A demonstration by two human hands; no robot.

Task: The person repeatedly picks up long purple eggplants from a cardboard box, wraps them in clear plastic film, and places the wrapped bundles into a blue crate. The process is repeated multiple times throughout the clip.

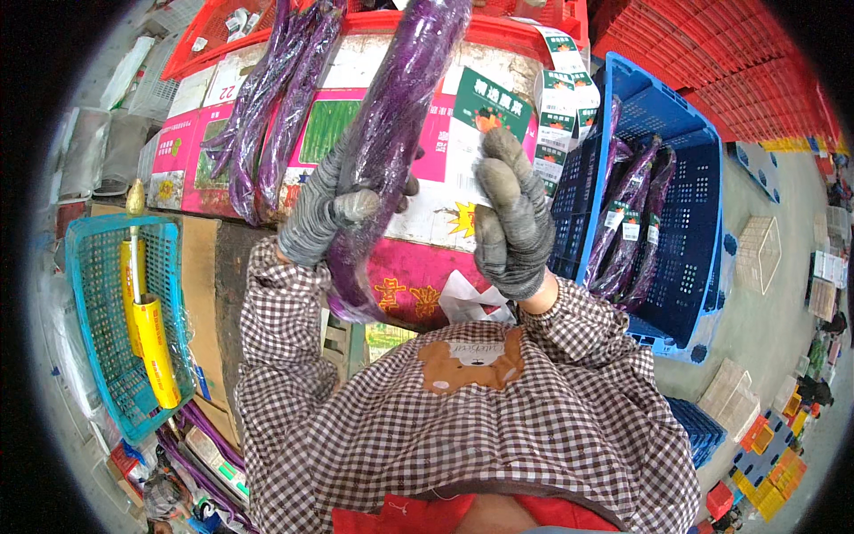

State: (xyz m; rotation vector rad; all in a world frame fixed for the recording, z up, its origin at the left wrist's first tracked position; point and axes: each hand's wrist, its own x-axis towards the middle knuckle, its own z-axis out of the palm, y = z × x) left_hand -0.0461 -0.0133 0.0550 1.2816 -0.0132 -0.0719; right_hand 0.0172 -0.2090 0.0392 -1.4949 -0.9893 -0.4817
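My left hand (340, 200), in a grey knit work glove, grips a bundle of long purple eggplants wrapped in clear film (407, 100), held upright over a printed pink and white carton (434, 220). To the right, my right hand (510, 213), gloved the same way, has a green and white printed label (490, 107) at its fingertips, apart from the bundle. Other film-wrapped eggplants (277, 127) lie on the cartons at the left. Strips of similar labels (557, 127) hang at the right edge of the cartons.
At the right stands a blue plastic crate (694, 200) with several labelled, wrapped eggplants (627, 233). A turquoise basket (80, 267) with yellow film rolls (157, 354) is at the left. Red crates (727, 60) stand behind. Another person (163, 494) is at the lower left.
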